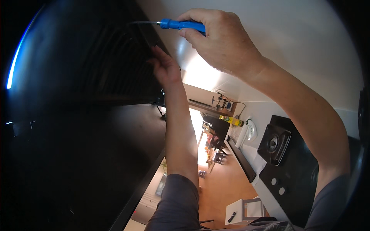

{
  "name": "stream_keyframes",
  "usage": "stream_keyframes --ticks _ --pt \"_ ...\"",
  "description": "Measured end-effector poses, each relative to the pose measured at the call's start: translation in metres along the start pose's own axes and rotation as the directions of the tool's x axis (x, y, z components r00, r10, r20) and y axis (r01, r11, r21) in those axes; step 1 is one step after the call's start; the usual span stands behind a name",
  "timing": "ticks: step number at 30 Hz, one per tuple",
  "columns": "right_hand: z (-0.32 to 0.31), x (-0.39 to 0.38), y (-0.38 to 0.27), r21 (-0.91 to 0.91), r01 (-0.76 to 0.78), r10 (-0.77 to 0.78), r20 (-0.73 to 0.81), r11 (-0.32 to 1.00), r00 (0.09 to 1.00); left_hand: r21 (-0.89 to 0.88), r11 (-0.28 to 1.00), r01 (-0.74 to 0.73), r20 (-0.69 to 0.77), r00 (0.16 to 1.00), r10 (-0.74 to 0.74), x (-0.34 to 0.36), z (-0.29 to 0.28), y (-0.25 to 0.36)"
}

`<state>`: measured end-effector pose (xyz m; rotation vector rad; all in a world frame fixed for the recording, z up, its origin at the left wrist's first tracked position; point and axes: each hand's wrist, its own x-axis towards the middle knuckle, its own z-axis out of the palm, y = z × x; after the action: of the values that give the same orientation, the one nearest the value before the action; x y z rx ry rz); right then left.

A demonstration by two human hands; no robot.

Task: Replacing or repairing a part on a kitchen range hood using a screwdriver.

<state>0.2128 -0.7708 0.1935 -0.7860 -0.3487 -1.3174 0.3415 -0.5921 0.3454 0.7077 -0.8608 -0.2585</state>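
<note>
My right hand [227,40] is closed around the blue handle of a screwdriver [172,24]. The thin metal shaft points left, its tip against or just in front of a large dark slatted panel [110,57], which looks like the underside of a range hood. Just below the screwdriver, my left hand [167,71] is raised to the panel's right edge. Its fingers are bent and bunched at that edge; anything pinched in them is lost in the dark.
Below on the right is a black gas cooktop [300,169] with a burner [273,143] and two knobs. A yellow bottle [231,120] and a white iron-shaped object [251,130] stand beyond it. A white stool [244,210] with a small black object stands on the wooden floor [225,188].
</note>
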Motion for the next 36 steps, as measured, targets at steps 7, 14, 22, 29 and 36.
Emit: stream_keyframes --ticks 7,14,22,29,36 --pt "-0.009 0.004 -0.010 0.109 -0.115 0.108 0.074 0.987 0.991 -0.004 1.000 0.014 -0.014 1.000 -0.014 0.006 -0.004 0.009" --pt "-0.029 0.031 -0.020 0.228 -0.441 0.378 0.272 0.868 0.885 -0.025 0.999 0.023 -0.017 1.000 -0.024 0.004 -0.004 0.002" --pt "-0.018 0.005 -0.028 0.143 -0.183 0.165 0.126 0.973 0.978 -0.016 1.000 -0.018 0.020 1.000 0.018 0.008 0.005 -0.009" --pt "-0.011 0.001 -0.030 0.038 -0.070 0.069 0.019 0.997 0.997 -0.017 1.000 -0.017 0.012 1.000 0.018 0.007 0.006 -0.011" --pt "-0.016 0.003 -0.025 0.178 -0.041 0.035 0.038 0.983 0.999 -0.001 1.000 -0.002 0.053 0.999 0.002 0.009 0.005 -0.009"
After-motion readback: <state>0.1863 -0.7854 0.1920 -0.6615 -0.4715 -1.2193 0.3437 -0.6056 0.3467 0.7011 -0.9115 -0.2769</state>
